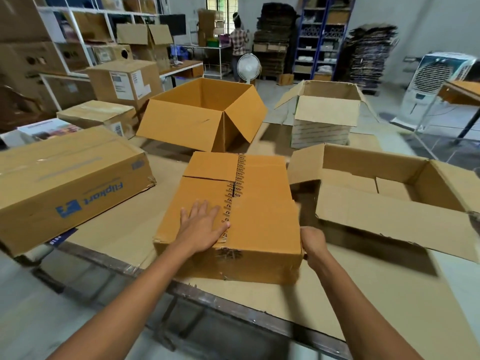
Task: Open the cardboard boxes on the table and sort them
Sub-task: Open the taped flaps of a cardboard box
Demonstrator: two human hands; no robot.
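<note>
- One closed box [262, 203] sat at frame centre on the table [298, 305], near its front edge. The step in hand looked like opening it, with the top seam not yet split.
- The printed tape strip [237, 187] ran down the top seam and was ragged and torn at the near end. The cardboard was brown, with scuffed front corners.
- The left hand [202, 227] lay flat with fingers straight and spread, pressing the top just left of the tape.
- The right hand [313, 242] was curled round the near right corner edge, gripping it.
- The next move likely called for catching the torn tape end and peeling it along the seam, with the box held down.
- Outward, the shallow open box [389, 222] was at lower right and the big open box [187, 120] at upper centre, both already opened.
- The Flipkart box [65, 183] at left was still sealed.
</note>
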